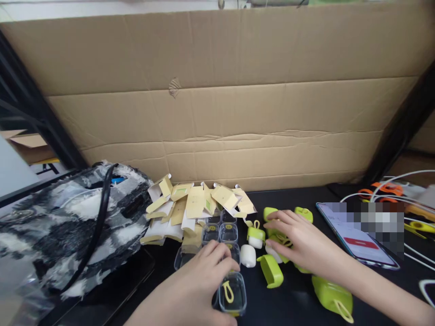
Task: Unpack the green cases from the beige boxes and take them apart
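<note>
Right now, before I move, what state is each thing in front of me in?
Left hand: curled at the front box, firmness of grip unclear
Right hand: over green pieces
Front box: yellow loop showing, lid unclear
Cartons: heaped, flaps open
Left white piece: uncovered
Green shell: tipped, detached
Phone: face up, screen lit
Bag: slumped, strap across it

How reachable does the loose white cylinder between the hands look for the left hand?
Probably yes: the left hand is close beside the white cylinder, with nothing visible blocking the gap, though it seems occupied at a clear box.
</note>
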Tool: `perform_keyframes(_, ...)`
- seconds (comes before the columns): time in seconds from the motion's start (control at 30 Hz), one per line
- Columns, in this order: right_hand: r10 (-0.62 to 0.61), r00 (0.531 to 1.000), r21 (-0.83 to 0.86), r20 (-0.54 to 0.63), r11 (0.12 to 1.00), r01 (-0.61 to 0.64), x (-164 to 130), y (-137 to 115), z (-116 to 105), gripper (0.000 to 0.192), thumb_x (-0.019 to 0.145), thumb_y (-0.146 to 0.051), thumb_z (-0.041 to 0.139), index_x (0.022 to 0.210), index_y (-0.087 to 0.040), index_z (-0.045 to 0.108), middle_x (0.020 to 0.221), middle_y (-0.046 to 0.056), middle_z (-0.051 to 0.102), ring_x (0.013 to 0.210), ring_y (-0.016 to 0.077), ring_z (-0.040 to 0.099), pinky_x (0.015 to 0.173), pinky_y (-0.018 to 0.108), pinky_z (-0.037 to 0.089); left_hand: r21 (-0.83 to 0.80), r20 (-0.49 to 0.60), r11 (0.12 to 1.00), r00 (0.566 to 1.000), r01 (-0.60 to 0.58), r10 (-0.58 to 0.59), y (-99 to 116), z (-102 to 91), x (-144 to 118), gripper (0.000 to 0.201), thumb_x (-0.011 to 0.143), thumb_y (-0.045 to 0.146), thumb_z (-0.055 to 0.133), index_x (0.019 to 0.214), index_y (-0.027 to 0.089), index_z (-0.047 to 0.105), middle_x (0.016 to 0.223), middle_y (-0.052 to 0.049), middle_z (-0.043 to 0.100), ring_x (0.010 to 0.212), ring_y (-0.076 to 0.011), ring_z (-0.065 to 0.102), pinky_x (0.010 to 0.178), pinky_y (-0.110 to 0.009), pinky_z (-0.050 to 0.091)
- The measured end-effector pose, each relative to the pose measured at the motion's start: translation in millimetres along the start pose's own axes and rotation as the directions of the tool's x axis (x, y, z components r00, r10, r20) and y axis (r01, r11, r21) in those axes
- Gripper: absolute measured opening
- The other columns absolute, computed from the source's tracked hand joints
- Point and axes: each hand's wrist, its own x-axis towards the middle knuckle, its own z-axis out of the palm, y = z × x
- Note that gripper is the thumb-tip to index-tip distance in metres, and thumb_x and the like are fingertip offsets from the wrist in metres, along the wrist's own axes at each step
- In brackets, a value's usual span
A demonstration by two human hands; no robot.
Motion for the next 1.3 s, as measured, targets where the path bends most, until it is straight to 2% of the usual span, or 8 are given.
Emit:
perform_keyframes(0.2,0.067,0.998,-0.031,0.002,0.997,-0.067,31.3,-4.8,17.2,0.039,0.078,-0.052,0.065,0.081,-0.014,0.071,0.090,0.013,0.062,0.090,0.0306,0.057,0.078,0.047,0.047,0.021,-0.015,1.000,1.000,0.006,-0.006,-3.7,5.0,1.3,0.047,0.064,0.017,0.073,0.108,0.017,0.059,0.115,-0.008,0.051,0.112,-0.0265,0.044,0.097,-0.038,0.041)
perform_keyframes(0.37,0.075,0.997,0.015,0.026,0.997,-0.075,39.7,-9.7,16.2,0.031,0.067,-0.047,0.076,0.061,-0.018,0.065,0.082,0.008,0.061,0.084,0.0289,0.057,0.074,0.045,0.045,-0.091,-0.054,0.991,0.995,-0.094,0.089,-9.6,3.5,-0.4,0.083,0.060,0.042,0.079,0.133,0.021,0.044,0.124,-0.010,0.046,0.117,-0.0319,0.039,0.100,-0.046,0.037)
perform_keyframes(0.53,0.106,0.994,0.145,-0.041,0.984,-0.099,34.2,-8.2,4.1,0.022,0.071,-0.036,0.073,0.075,-0.020,0.059,0.080,0.004,0.062,0.078,0.0258,0.058,0.074,0.045,0.045,-0.390,-0.326,0.912,0.945,-0.128,-0.007,-8.9,6.3,0.5,0.059,0.081,0.053,0.060,0.131,0.026,0.041,0.109,-0.006,0.051,0.101,-0.0226,0.047,0.091,-0.039,0.040)
perform_keyframes(0.7,0.076,0.990,0.392,-0.116,0.919,-0.025,9.2,-11.7,-5.1,0.027,0.086,-0.037,0.057,0.107,-0.023,0.046,0.104,0.007,0.062,0.091,0.0199,0.062,0.079,0.034,0.052,-0.888,-0.237,0.427,0.965,-0.167,-0.116,-5.5,33.4,14.3,0.066,0.085,0.066,0.039,0.127,0.016,0.034,0.070,-0.001,0.059,0.048,-0.0097,0.048,0.047,-0.022,0.036)
perform_keyframes(0.8,0.013,0.986,0.630,-0.164,0.771,0.095,-11.2,-28.3,-3.9,0.034,0.081,-0.029,0.060,0.110,-0.026,0.041,0.113,0.008,0.058,0.103,0.0206,0.061,0.085,0.031,0.052,-0.990,-0.087,0.114,0.996,-0.087,-0.002,-2.6,55.5,23.4,0.078,0.076,0.074,0.048,0.124,0.014,0.036,0.072,-0.004,0.064,0.046,-0.0095,0.053,0.043,-0.019,0.037)
perform_keyframes(0.9,-0.077,0.985,0.695,-0.154,0.700,0.163,-27.9,-47.0,-4.2,0.054,0.074,-0.018,0.065,0.119,-0.030,0.036,0.113,0.005,0.059,0.104,0.0198,0.062,0.086,0.028,0.052,-0.998,-0.037,-0.054,0.997,-0.034,0.063,1.3,67.2,24.3,0.072,0.072,0.065,0.064,0.119,0.014,0.044,0.076,-0.003,0.062,0.053,-0.0066,0.054,0.052,-0.018,0.038)
perform_keyframes(1.13,-0.229,0.973,0.583,-0.033,0.786,0.205,-33.2,-58.7,-17.9,0.053,0.074,-0.020,0.073,0.120,-0.031,0.049,0.118,0.004,0.064,0.109,0.0197,0.062,0.093,0.026,0.049,-0.994,-0.111,-0.014,0.988,-0.111,0.108,5.1,71.0,19.1,0.061,0.065,0.039,0.082,0.113,0.017,0.052,0.093,-0.002,0.051,0.087,-0.0136,0.051,0.075,-0.026,0.037)
perform_keyframes(1.3,-0.342,0.919,0.676,-0.198,0.631,0.380,-28.0,-57.9,1.4,0.044,0.073,-0.040,0.072,0.111,-0.028,0.053,0.109,0.006,0.069,0.097,0.0231,0.068,0.083,0.027,0.054,-0.979,-0.136,0.140,0.988,-0.145,0.068,-5.7,100.4,35.0,0.069,0.054,0.041,0.085,0.111,0.022,0.052,0.108,-0.005,0.052,0.109,-0.0272,0.049,0.093,-0.040,0.036)
